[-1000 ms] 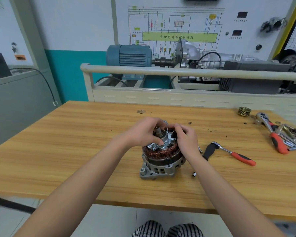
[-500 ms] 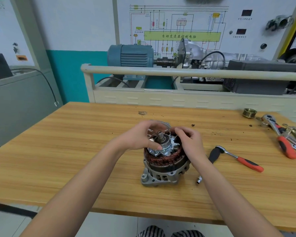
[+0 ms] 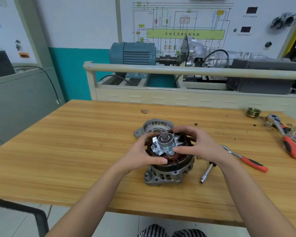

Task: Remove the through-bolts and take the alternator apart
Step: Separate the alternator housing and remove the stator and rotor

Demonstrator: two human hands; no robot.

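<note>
Wooden table (image 3: 75,151), workshop; left hand (image 3: 142,151), right hand (image 3: 197,146) both gripping alternator (image 3: 169,161).

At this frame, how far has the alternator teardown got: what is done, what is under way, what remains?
Done: the front cover lies off on the table behind the unit, so the through-bolts look out; the pulley sits far right. Under way: the left hand and right hand grip the copper stator around the exposed rotor. Left: rotor and stator still sit in the rear housing.
</note>
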